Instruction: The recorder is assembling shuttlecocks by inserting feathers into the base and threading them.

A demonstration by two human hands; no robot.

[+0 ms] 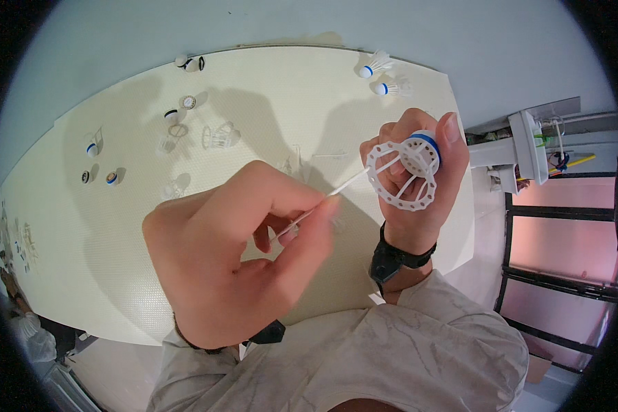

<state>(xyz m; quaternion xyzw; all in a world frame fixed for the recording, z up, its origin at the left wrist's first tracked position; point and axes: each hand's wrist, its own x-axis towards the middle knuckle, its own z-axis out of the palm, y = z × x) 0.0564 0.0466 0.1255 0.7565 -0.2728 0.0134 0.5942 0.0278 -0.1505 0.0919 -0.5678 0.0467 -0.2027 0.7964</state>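
A cream bench (117, 254) is being occupied by scattered shuttlecock parts (220, 136). Above it, the left hand (233, 254) is being held nearly closed, thumb and forefinger pinched together. The right hand (446, 185) is being curled round the blue-banded end of a shuttlecock frame (417, 156), its openwork ring facing the left hand. The white rod (350, 184) is being gripped in the left pinch, its tip at the ring's edge; contact cannot be told. Bending is being risked by skewed pushing, slipping by a loose pinch, ring distortion by oversqueezing.
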